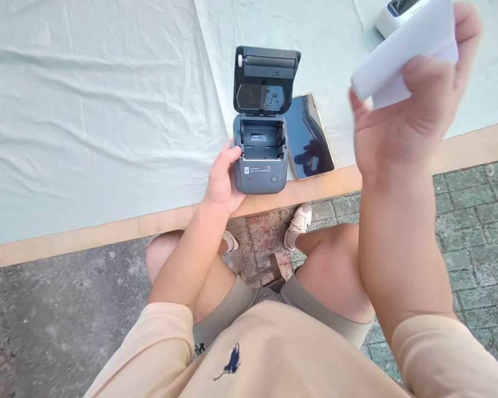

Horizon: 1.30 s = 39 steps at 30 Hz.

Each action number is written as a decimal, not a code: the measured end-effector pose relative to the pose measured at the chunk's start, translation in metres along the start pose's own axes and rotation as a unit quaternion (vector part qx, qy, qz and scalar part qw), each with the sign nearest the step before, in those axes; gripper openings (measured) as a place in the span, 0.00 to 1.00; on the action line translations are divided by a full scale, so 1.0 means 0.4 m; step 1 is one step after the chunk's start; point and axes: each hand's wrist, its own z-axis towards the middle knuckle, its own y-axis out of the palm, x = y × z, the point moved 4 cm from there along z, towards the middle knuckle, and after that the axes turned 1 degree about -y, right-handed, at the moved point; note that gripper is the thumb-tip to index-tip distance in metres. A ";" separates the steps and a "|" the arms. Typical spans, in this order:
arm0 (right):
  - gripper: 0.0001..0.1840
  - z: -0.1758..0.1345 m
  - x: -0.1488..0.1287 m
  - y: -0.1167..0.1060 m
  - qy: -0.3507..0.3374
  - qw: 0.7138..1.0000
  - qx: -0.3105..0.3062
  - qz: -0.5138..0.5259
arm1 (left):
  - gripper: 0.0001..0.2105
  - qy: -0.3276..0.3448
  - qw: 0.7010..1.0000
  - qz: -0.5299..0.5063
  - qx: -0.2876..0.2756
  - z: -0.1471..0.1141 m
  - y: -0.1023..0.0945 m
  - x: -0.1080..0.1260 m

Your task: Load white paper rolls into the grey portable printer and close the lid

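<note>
My left hand (224, 179) grips the left side of a small dark grey label printer (259, 177) at the table's front edge. The printer's lid (266, 80) stands raised, and its paper bay lies bare with a printed sticker inside. Up at the right, my right hand (423, 99) is closed round a roll of white paper (406, 50), with a loose flap hanging below it. Motion blurs that hand a little. Just right of the printer, a phone (311, 138) with a dark, reflecting screen lies on the cloth.
A pale cloth (108, 110) covers the table, with a bare wooden strip (66, 240) along its front edge. Behind the paper roll, a white device (388, 22) with a dark panel is partly hidden. Below are my knees, a wooden stool part (276, 268) and brick paving (473, 237).
</note>
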 end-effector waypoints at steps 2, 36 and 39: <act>0.25 -0.011 0.016 0.037 0.110 0.976 -0.134 0.134 | 0.11 -0.002 1.000 0.003 -0.006 0.000 0.000 0.000; 0.07 -0.095 -0.013 0.192 -0.148 0.868 -0.255 -0.399 | 0.12 -0.015 1.000 0.021 -0.014 -0.018 0.020 0.001; 0.07 -0.099 -0.021 0.185 -0.201 0.881 -0.227 -0.363 | 0.11 -0.016 0.999 0.027 -0.010 -0.015 0.017 0.001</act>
